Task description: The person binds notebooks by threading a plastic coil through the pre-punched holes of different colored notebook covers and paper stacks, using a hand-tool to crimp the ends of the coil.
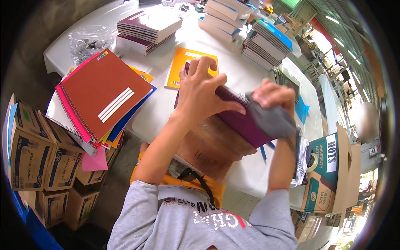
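My left hand presses down on a maroon spiral notebook, fingers spread over its cover and coil edge. My right hand grips a grey cloth against the same notebook's cover. The notebook rests tilted on a wooden block at the near edge of the white table. An orange notebook lies flat just beyond my left hand.
A fanned pile of spiral notebooks topped by a brown one sits left. Stacks of notebooks stand at the back. A clear plastic bag lies far left. Cardboard boxes flank the table.
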A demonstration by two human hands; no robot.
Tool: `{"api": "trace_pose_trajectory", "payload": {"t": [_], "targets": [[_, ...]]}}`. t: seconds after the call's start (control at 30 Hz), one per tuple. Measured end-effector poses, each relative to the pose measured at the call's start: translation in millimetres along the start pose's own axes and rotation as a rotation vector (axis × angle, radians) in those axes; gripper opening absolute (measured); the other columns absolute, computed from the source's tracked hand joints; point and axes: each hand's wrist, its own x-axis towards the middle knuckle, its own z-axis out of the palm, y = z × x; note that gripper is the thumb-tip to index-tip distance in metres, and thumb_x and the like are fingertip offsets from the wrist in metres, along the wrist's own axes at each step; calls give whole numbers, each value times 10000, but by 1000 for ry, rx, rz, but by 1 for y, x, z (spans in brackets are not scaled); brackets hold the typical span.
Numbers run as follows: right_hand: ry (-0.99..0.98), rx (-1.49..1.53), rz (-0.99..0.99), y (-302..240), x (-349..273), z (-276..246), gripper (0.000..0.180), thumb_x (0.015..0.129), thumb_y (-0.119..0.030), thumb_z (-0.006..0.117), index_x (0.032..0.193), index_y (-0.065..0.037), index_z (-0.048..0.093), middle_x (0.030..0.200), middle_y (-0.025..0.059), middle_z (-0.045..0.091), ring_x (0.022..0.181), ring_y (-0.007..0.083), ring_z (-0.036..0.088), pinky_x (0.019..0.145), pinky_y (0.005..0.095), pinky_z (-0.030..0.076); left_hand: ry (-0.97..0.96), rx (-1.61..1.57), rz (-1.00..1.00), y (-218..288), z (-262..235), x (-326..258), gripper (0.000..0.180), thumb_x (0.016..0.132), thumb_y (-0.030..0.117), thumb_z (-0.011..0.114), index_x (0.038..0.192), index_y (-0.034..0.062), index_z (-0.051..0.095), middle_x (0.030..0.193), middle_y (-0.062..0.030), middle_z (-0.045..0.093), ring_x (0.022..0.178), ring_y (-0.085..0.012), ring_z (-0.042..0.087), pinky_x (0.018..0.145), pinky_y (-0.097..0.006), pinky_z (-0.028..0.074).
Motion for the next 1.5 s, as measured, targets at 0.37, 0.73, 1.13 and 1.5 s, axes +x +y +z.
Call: {"api": "trace_pose_trajectory", "payload": {"t": [0.37,0.73,1.13,1.5], "targets": [[253,230,217,27,-16,-14,221,712,90,581,880,7,700,821,137,685,739,214,635,657,266,477,32,-83,-6,-1,-6,3,613,413,582,795,722,79,627,1052,-89,448,1035,-299,412,849,-464,356],[-83,-335,372,50,22,2,276,675,33,621,921,-59,707,815,89,681,734,159,632,695,263,488,106,-265,-81,-29,2,-1,667,369,442,892,771,63,518,1125,-148,361,1003,-314,424,791,-397,434],[-50,137,-127,25,38,22,258,635,94,606,866,26,698,846,151,692,726,202,623,710,318,474,191,-457,-213,-43,8,-4,760,374,357,920,899,90,439,1097,-128,354,996,-260,437,820,-370,433],[191,93,434,56,40,27,306,653,82,612,921,-31,705,826,131,683,780,160,629,708,267,494,-3,-582,-384,-48,3,1,991,345,363,932,1030,3,312,1066,-133,418,1017,-260,462,880,-350,396]]}}
